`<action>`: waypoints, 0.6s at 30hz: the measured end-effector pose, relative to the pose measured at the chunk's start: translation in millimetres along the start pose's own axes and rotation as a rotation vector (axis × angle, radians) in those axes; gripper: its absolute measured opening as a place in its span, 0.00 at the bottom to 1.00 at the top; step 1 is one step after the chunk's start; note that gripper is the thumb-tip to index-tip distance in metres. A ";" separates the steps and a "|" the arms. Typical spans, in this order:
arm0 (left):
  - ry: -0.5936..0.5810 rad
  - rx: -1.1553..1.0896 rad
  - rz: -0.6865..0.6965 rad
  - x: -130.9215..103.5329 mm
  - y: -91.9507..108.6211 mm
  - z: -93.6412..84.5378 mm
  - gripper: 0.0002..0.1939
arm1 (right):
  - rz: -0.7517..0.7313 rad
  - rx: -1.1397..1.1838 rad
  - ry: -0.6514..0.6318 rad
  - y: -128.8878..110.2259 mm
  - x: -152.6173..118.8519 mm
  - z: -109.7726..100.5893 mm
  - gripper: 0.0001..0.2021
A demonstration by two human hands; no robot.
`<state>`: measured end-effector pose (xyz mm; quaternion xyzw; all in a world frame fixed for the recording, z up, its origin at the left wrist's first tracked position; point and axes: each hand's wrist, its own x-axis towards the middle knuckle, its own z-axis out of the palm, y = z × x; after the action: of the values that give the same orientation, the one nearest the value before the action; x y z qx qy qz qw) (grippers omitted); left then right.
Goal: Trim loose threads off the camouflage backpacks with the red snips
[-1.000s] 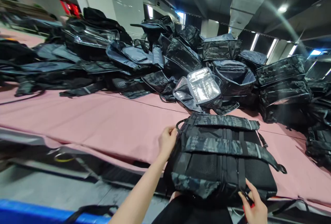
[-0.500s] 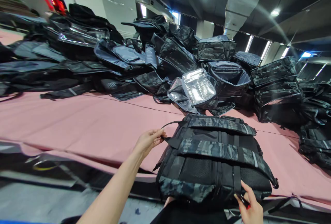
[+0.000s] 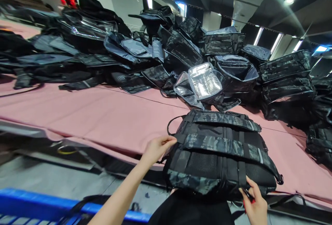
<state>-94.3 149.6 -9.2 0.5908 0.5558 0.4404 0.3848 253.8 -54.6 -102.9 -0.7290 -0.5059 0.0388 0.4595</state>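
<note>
A black and grey camouflage backpack [image 3: 220, 152] lies at the near edge of the pink-covered table, its padded shoulder straps facing up. At its left end, my left hand [image 3: 159, 149] is closed, fingertips pinched at the webbing beside the looped handle; exactly what lies between them is too small to tell. By the backpack's near right edge, my right hand [image 3: 254, 200] is closed around a small dark tool with red parts [image 3: 247, 197], close to a hanging black strap.
Piled bags [image 3: 181, 48] line the far side of the pink table [image 3: 116, 114], one with a silver lining [image 3: 205, 81]. More bags are stacked at the right [image 3: 286, 76]. A blue plastic crate [image 3: 38, 202] stands at the lower left, below the table.
The view has shifted, bringing the blue crate into sight. My left hand has moved in closer to the backpack's end, and the handle loop now stands free of its fingers. My right hand keeps its tool.
</note>
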 end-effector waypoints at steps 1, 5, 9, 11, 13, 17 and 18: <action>-0.045 0.041 0.021 -6.6 1.3 3.5 0.15 | -0.010 -0.007 -0.004 -0.2 -0.1 -0.5 0.28; -0.046 0.342 0.195 -21.6 8.8 20.3 0.09 | -0.056 -0.038 -0.015 1.6 0.7 -2.4 0.27; 0.022 0.472 0.293 -20.6 14.3 34.7 0.07 | -0.122 -0.078 -0.047 7.9 3.8 -4.3 0.25; 0.079 0.409 0.269 -16.8 12.1 34.6 0.06 | -0.156 -0.093 -0.051 10.5 5.4 -5.2 0.25; 0.184 0.326 0.196 -11.8 5.8 26.3 0.07 | -0.173 -0.096 -0.059 11.5 6.4 -5.9 0.24; 0.448 0.154 0.023 -4.7 -11.1 -9.9 0.11 | -0.181 -0.086 -0.064 10.9 6.4 -6.3 0.24; 0.516 0.126 0.000 -4.9 -14.2 -20.1 0.12 | -0.175 -0.083 -0.055 11.0 6.2 -6.0 0.24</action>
<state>-117.9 145.2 -16.7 0.4816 0.6618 0.5412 0.1927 267.6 -54.3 -104.7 -0.6992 -0.5811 -0.0024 0.4164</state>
